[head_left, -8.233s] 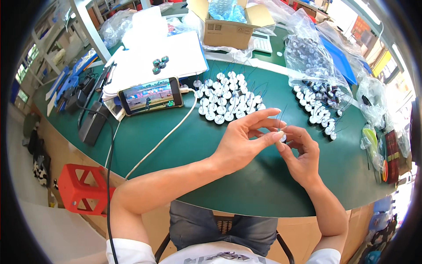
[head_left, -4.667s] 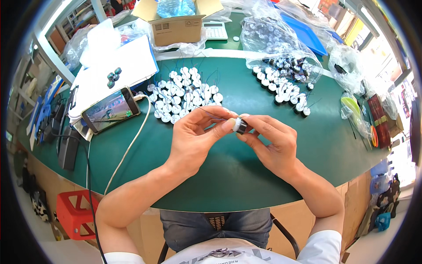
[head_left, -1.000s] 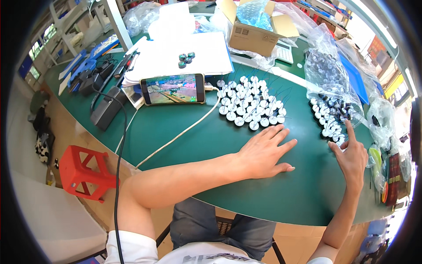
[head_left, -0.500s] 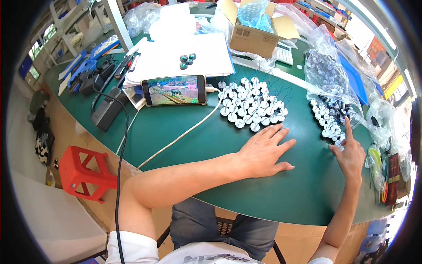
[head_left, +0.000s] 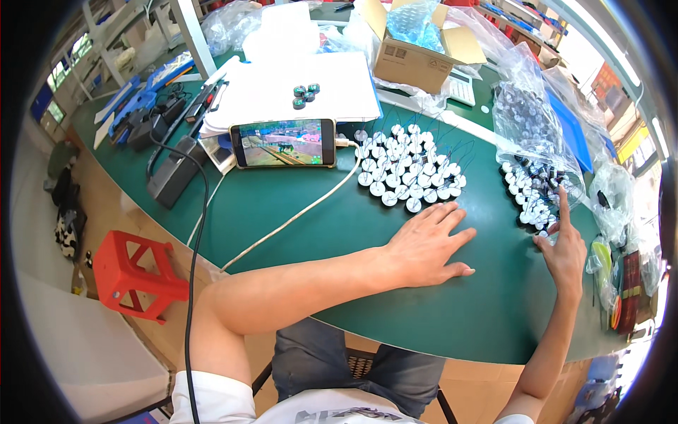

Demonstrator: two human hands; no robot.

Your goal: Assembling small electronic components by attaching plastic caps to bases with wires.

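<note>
My left hand [head_left: 429,246] lies flat on the green table with its fingers spread and holds nothing. Its fingertips rest just short of a cluster of small round parts [head_left: 409,169] with white tops, black sides and thin dark wires. My right hand [head_left: 563,254] is at a second heap of similar parts [head_left: 526,194] on the right. Its index finger stretches forward along the heap's right side, and the thumb sits apart near the heap's front edge. The other fingers are partly hidden, and nothing shows in its grip. A clear plastic bag [head_left: 526,116] full of these parts lies behind that heap.
A phone [head_left: 285,143] leans against stacked white sheets [head_left: 247,92] carrying several small dark parts [head_left: 299,103]; its white cable [head_left: 300,212] crosses the table. An open cardboard box [head_left: 413,65] stands behind. Black adapters [head_left: 174,173] sit left, near a red stool [head_left: 131,275].
The whole view has shifted slightly, so the table items appear a little farther right. Both hands keep nearly the same pose and place.
</note>
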